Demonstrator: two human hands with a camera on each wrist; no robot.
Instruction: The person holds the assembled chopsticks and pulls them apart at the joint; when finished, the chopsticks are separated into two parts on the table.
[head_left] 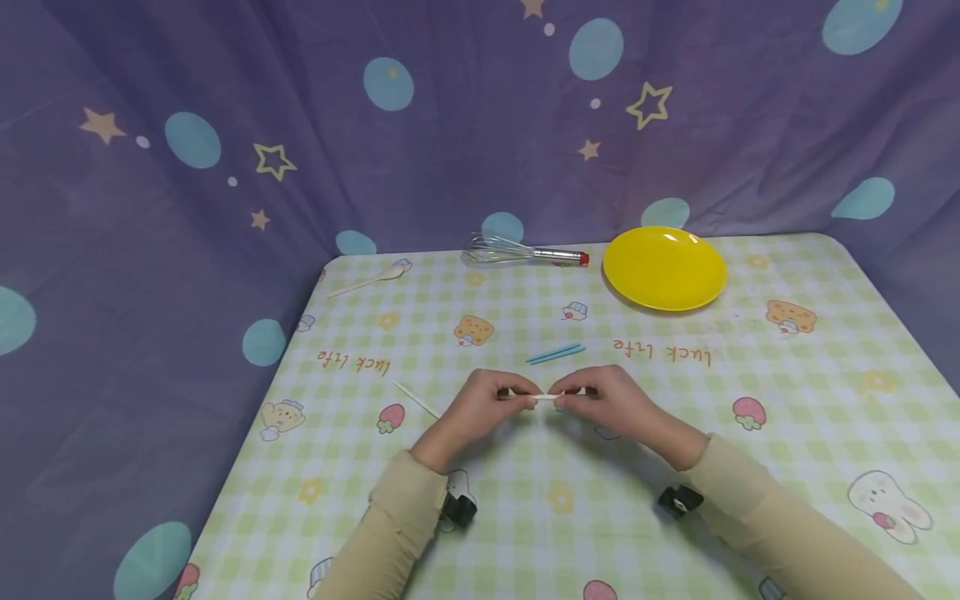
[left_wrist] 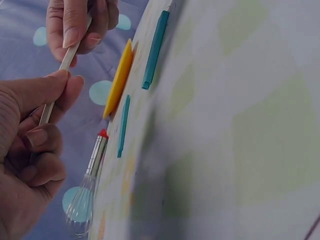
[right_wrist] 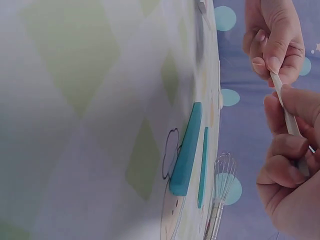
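My left hand (head_left: 483, 402) and right hand (head_left: 609, 402) meet near the middle of the table, fingertips almost together. Between them runs a thin cream-coloured stick (head_left: 546, 397), raised above the cloth. Thumb and fingers of the left hand (left_wrist: 37, 132) pinch one end, and those of the right hand (right_wrist: 295, 145) pinch the other. In the left wrist view the stick (left_wrist: 68, 59) looks straight and flat-sided. Just beyond the hands lie two short blue-green sticks (head_left: 556, 354), side by side. Another blue-green stick (right_wrist: 186, 150) lies under the right hand, mostly hidden in the head view.
A second pale stick (head_left: 415, 397) lies beside the left hand, partly covered by it. Along the back are a light spoon (head_left: 367, 282), a wire whisk (head_left: 525, 251) with a red tip and a yellow plate (head_left: 664, 268). A purple curtain (head_left: 480, 125) hangs behind the checked tablecloth (head_left: 795, 383).
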